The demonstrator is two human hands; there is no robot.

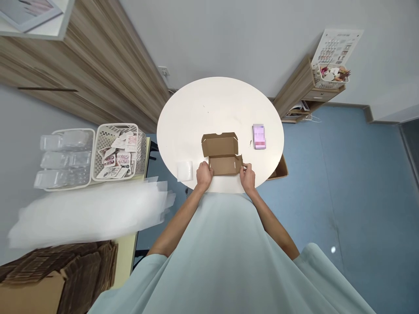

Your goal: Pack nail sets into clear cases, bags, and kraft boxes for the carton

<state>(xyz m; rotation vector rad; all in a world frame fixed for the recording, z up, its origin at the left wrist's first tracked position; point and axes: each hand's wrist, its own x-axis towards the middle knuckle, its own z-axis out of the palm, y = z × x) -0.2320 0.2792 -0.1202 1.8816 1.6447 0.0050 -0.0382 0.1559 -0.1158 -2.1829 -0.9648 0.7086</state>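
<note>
A small brown cardboard box (222, 165) lies partly folded at the near part of the white oval table (225, 98), its lid panel raised and leaning away from me. My left hand (204, 175) is closed on the box's left near corner. At the opposite side, my right hand (248, 176) pinches the right side flap. Left of my left hand rests a translucent white packet (185, 171). Farther right on the tabletop sits a phone-like item (259, 136) with a blurred pink and purple face.
On a side table at left stand a white basket (98, 172) of small printed packs, a basket of clear plastic containers (65, 155), a pile of white translucent sheets (94, 213) and stacked flat cardboard (81, 270). An open brown carton (279, 169) is on the floor at right.
</note>
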